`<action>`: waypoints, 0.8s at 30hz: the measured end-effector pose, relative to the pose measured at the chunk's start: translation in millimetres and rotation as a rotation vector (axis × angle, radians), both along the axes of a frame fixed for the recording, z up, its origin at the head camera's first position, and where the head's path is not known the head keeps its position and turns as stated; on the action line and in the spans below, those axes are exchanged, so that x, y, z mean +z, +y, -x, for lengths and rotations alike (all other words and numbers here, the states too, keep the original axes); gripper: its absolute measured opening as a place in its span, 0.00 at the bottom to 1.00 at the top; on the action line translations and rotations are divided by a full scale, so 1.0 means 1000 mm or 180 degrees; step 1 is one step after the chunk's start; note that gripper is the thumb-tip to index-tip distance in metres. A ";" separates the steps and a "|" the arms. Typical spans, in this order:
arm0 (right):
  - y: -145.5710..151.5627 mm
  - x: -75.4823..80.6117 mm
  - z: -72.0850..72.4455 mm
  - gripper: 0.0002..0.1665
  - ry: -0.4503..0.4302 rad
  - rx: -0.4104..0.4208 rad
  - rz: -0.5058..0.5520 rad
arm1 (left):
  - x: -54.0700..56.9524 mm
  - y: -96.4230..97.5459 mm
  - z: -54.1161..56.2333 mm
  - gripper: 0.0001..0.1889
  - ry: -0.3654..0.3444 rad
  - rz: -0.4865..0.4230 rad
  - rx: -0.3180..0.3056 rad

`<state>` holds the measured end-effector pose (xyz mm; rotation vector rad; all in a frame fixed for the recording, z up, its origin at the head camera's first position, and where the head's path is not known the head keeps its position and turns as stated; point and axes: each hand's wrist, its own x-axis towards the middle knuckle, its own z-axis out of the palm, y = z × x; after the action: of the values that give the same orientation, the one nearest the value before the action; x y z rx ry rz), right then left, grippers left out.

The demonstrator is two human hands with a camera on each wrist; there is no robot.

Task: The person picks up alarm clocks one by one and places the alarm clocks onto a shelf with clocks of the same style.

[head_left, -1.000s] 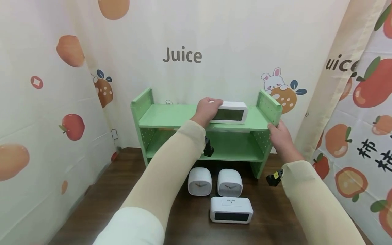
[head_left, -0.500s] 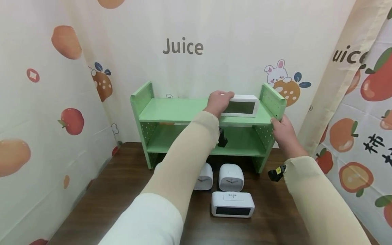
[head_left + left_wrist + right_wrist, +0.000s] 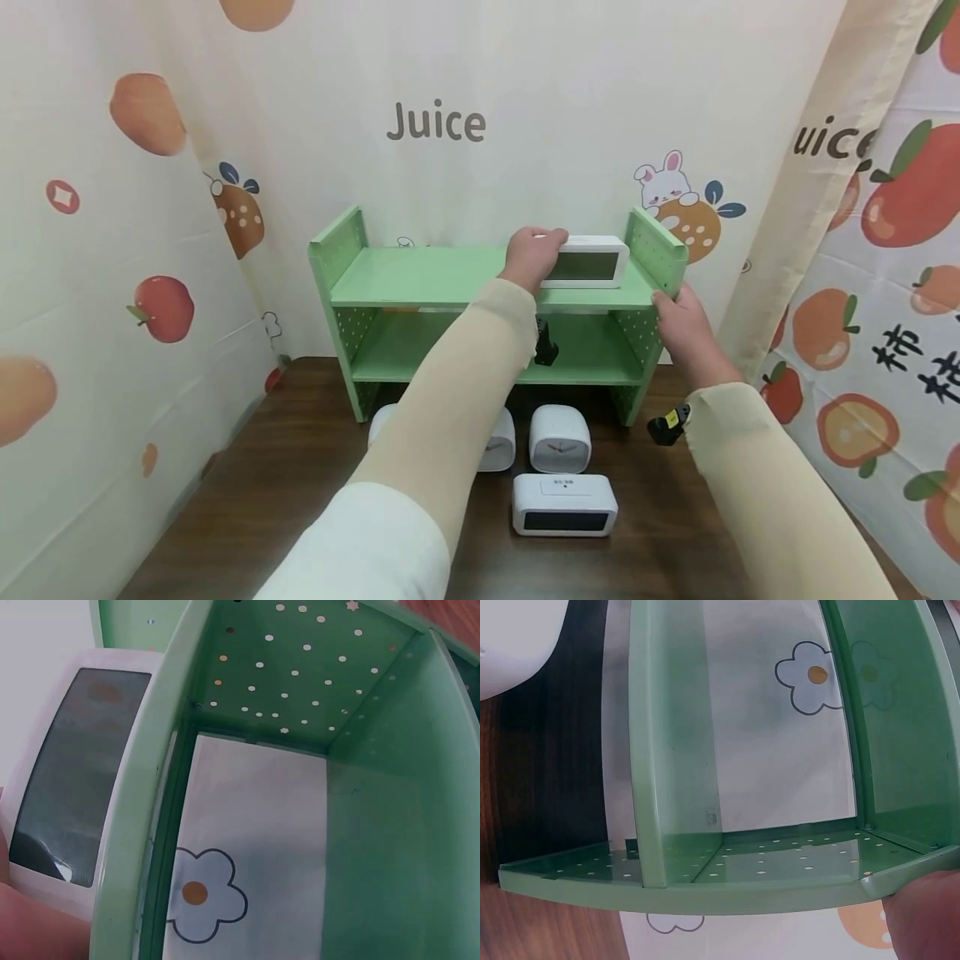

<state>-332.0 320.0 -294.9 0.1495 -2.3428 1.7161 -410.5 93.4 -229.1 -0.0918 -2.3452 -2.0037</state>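
Note:
A white digital clock (image 3: 588, 263) stands upright at the right of the green shelf's (image 3: 412, 279) top board, its dark screen facing forward. My left hand (image 3: 531, 258) holds the clock by its left end; the arm crosses in front of the shelf. In the left wrist view the clock's screen (image 3: 79, 772) appears beside the top board, with part of the left hand (image 3: 41, 922) at its end. My right hand (image 3: 686, 329) grips the front edge of the shelf's right side panel, the thumb in front. The right wrist view shows this hand (image 3: 930, 919) at the panel's corner.
On the dark wooden table (image 3: 675, 517), a second white digital clock (image 3: 564, 507) lies before the shelf. Behind it stand small white analog clocks (image 3: 560, 439); my left forearm partly covers two. A fruit-patterned curtain (image 3: 525, 83) hangs behind and at both sides.
My left hand has moved right along the top board with the digital clock, mostly in the first half second. The right hand stays on the side panel. The head view shifts slightly.

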 end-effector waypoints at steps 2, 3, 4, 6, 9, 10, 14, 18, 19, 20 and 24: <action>-0.001 0.000 0.001 0.33 0.0005 -0.0001 -0.0008 | 0.000 0.000 -0.001 0.14 0.0006 -0.0007 0.0033; -0.002 0.000 0.001 0.33 0.0009 0.0003 -0.0013 | 0.001 0.000 -0.001 0.14 0.0007 -0.0016 0.0052; -0.002 0.000 0.001 0.33 0.0005 0.0001 -0.0017 | 0.001 -0.001 -0.002 0.14 -0.0001 -0.0025 0.0071; -0.003 0.000 0.001 0.33 -0.0016 -0.0003 -0.0010 | 0.001 0.000 -0.003 0.15 -0.0003 -0.0026 0.0085; -0.002 -0.001 0.000 0.33 -0.0061 -0.0050 -0.0008 | 0.000 0.000 -0.005 0.17 0.0002 -0.0039 0.0064; -0.001 -0.001 -0.001 0.33 -0.0071 -0.0062 -0.0010 | -0.001 0.001 -0.006 0.18 0.0013 -0.0041 0.0048; 0.003 -0.002 -0.004 0.33 -0.0036 -0.0073 -0.0058 | -0.003 0.002 -0.006 0.22 0.0071 -0.0051 0.0010; 0.002 -0.001 -0.004 0.33 -0.0022 -0.0038 -0.0047 | -0.001 -0.007 -0.011 0.24 0.0319 0.0089 0.0136; 0.001 -0.001 -0.004 0.33 -0.0034 -0.0031 -0.0038 | 0.000 -0.010 -0.014 0.25 0.0422 0.0153 0.0209; 0.000 -0.001 -0.004 0.33 -0.0039 -0.0014 -0.0025 | 0.002 -0.014 -0.017 0.25 0.0528 0.0217 0.0277; 0.000 0.000 -0.005 0.33 -0.0070 -0.0023 -0.0029 | 0.009 -0.030 -0.032 0.26 0.0898 0.0329 0.0376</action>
<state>-327.4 319.6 -294.7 0.1242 -2.3640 1.7124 -378.8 63.7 -219.7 -0.2196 -2.2180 -1.6920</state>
